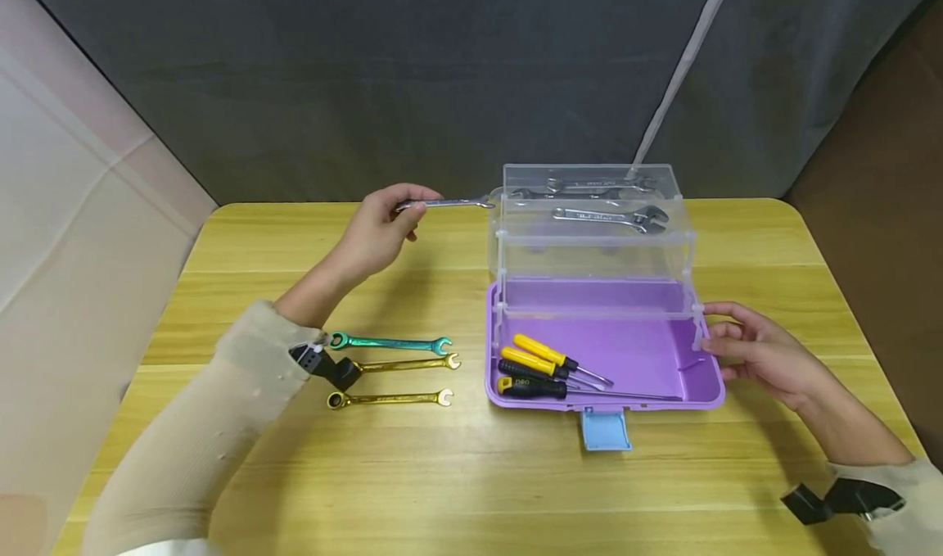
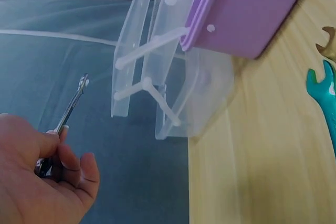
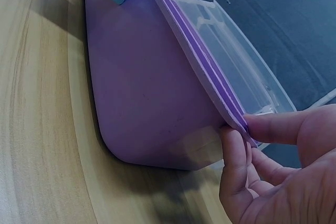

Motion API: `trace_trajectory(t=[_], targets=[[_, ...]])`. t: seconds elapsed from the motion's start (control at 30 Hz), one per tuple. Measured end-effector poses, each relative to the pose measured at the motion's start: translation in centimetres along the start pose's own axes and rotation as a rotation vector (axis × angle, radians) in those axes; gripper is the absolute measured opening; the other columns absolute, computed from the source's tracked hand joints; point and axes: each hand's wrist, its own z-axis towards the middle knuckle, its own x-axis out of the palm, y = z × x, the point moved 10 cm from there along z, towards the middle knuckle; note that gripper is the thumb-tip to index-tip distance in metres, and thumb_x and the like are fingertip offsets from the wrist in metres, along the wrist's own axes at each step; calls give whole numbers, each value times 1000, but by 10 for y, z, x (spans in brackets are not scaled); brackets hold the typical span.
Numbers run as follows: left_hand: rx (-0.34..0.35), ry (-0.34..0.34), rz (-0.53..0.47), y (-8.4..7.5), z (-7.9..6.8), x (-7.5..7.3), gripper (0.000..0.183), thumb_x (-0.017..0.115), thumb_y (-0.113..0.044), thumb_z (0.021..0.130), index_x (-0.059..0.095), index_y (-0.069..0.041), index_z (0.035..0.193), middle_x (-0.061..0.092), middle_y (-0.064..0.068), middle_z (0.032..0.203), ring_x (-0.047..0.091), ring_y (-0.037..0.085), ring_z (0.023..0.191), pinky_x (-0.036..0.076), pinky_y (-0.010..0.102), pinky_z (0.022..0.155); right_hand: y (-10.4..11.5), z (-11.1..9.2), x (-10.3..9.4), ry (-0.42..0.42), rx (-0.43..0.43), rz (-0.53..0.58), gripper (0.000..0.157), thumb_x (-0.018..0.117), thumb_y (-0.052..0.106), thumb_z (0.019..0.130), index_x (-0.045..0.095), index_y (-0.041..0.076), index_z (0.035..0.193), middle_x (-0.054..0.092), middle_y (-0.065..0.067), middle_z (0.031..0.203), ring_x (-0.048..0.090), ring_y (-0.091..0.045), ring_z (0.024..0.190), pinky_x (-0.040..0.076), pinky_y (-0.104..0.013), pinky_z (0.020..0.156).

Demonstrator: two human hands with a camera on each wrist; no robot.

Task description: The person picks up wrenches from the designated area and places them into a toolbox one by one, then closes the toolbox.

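Note:
My left hand [image 1: 379, 227] pinches a silver wrench [image 1: 449, 203] by one end, its other end pointing at the left side of the clear tray. The same wrench [image 2: 72, 104] shows in the left wrist view, well above the table. My right hand [image 1: 762, 351] grips the right rim of the purple toolbox [image 1: 715, 388], thumb and fingers on either side of the edge in the right wrist view. The raised clear tiers [image 1: 597, 253] hold an adjustable wrench [image 1: 615, 217] and silver wrenches [image 1: 600, 184]. Screwdrivers [image 1: 541, 368] with yellow and black handles lie in the purple base.
Left of the toolbox, a green wrench [image 1: 390, 343] and two gold wrenches [image 1: 394, 398] lie on the wooden table [image 1: 368, 482]. A blue latch [image 1: 606, 431] hangs off the toolbox front. Grey cloth [image 1: 368, 73] stands behind the table.

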Motion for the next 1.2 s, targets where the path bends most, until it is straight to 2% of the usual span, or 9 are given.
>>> trace_trajectory(t=[0.17, 0.37, 0.53, 0.6, 0.7, 0.8, 0.9, 1.2], targets=[[1, 1, -2, -10, 6, 6, 28, 48, -13, 109, 66, -5, 130, 48, 11, 87, 51, 25, 82, 50, 28, 75, 1, 0, 2, 12, -4, 6, 43, 55, -7, 100, 61, 30, 121, 67, 1, 95, 66, -14, 82, 55, -31, 67], [26, 24, -9, -24, 15, 22, 27, 49, -12, 108, 67, -5, 127, 49, 10, 88, 51, 26, 81, 49, 31, 73, 2, 0, 2, 7, 0, -4, 42, 55, -6, 100, 60, 29, 121, 66, 1, 94, 65, -15, 82, 55, -31, 66], [52, 49, -1, -34, 22, 36, 26, 50, -12, 108, 67, -5, 127, 51, 11, 90, 47, 24, 77, 42, 30, 66, 3, 1, 2, 6, 1, -1, 42, 56, -6, 100, 60, 29, 121, 66, 1, 95, 66, -15, 83, 56, -31, 67], [66, 58, 5, -39, 24, 42, 26, 50, -11, 108, 67, -5, 127, 56, 11, 96, 47, 24, 77, 40, 31, 65, 3, 1, 2, 9, 0, 1, 42, 55, -6, 100, 60, 29, 121, 67, 1, 95, 66, -15, 83, 56, -31, 67], [91, 74, 13, -45, 27, 51, 25, 51, -10, 107, 66, -4, 127, 63, 11, 113, 52, 24, 87, 42, 32, 71, 3, 0, 2, 14, -3, 0, 42, 54, -7, 100, 60, 29, 121, 67, 0, 96, 66, -15, 83, 56, -31, 67], [113, 87, 20, -51, 31, 60, 25, 52, -8, 107, 66, -2, 127, 63, 11, 128, 55, 23, 101, 47, 34, 82, 3, 0, 2, 13, 0, -6, 42, 55, -6, 100, 60, 29, 121, 67, 0, 96, 66, -15, 84, 56, -31, 67], [132, 100, 27, -57, 34, 69, 25, 52, -7, 107, 66, -1, 127, 62, 13, 129, 57, 24, 106, 48, 36, 91, 3, -1, 2, 12, 1, -10, 42, 55, -6, 100, 60, 29, 122, 67, 1, 96, 65, -15, 83, 55, -31, 67], [144, 153, 60, -69, 41, 95, 26, 53, -8, 106, 67, -4, 127, 60, 12, 132, 57, 22, 110, 49, 34, 93, 3, -1, 2, 13, -2, 3, 43, 54, -7, 100, 60, 29, 122, 67, 0, 96, 66, -15, 82, 55, -31, 66]])
